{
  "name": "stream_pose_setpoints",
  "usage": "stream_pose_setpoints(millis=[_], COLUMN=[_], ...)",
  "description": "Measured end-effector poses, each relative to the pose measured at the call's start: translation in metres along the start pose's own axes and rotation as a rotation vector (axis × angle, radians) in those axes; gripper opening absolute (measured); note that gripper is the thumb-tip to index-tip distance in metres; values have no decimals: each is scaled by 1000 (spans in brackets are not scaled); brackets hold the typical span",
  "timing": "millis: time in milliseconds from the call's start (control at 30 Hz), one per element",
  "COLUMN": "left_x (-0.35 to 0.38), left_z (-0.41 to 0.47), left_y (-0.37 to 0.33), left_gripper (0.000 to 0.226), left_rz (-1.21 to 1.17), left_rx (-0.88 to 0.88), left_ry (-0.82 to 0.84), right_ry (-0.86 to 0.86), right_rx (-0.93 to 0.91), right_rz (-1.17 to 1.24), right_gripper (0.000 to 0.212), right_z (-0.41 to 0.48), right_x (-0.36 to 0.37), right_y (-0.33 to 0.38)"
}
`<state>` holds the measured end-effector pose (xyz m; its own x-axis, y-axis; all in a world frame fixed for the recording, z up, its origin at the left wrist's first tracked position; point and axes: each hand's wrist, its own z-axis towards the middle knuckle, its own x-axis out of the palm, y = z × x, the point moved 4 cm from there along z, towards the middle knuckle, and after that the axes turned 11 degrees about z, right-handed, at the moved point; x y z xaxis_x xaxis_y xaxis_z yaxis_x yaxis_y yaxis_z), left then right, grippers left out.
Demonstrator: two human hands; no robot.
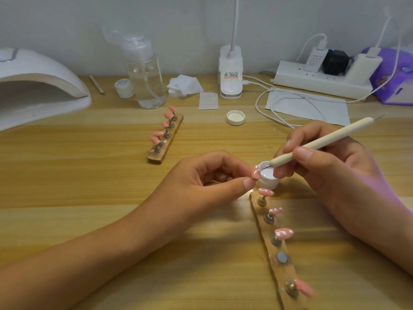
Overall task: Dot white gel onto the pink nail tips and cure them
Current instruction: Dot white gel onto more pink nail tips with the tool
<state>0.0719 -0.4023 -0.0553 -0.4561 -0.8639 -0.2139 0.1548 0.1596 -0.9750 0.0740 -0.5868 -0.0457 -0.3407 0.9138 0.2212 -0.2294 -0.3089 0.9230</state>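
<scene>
My left hand [207,175] pinches a pink nail tip [255,172] beside the gel pot [267,176], my right hand [330,166] grips the dotting tool [312,144] on it; near rack [273,271] part dotted, I judge, far rack [166,143] and curing left.

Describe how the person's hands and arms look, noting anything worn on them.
Both the left hand and right hand are bare: no gloves, rings or watch show. The forearms are uncovered, with no sleeves in view. The fingernails look short and unpainted.
</scene>
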Motion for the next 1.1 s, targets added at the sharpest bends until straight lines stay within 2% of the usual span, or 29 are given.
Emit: stream_pose_setpoints(millis=[100, 200, 567, 733, 900, 967, 1033, 1100], left_x=[0, 0, 0, 0, 0, 0, 0, 0], left_z=[-1, 0, 0, 0, 0, 0, 0, 0], left_y=[0, 0, 0, 0, -2, -2, -2, -2], left_gripper=[10, 10, 9, 9, 11, 12, 13, 13], left_rz=[-2, 3, 3, -2, 16, 33, 40, 47], left_rx=[-1, -1, 2, 3, 10, 11, 12, 15], left_ry=[-2, -3, -11, -8, -9, -14, -15, -13], right_ry=[0, -12, -9, -3, -14, -48, -97, -134], right_rx=[-1, -2, -9, -11, -46, -66, -100, -128], right_rz=[-15, -24, -9, -18, 10, 33, -27, -188], right_gripper=[22, 6, 6, 19, 4, 10, 9, 4], right_z=[0, 0, -1, 0, 2, 2, 1, 0], right_x=[0, -1, 0, 1, -1, -3, -6, -8], right_y=[0, 0, 1, 1, 3, 5, 8, 10])
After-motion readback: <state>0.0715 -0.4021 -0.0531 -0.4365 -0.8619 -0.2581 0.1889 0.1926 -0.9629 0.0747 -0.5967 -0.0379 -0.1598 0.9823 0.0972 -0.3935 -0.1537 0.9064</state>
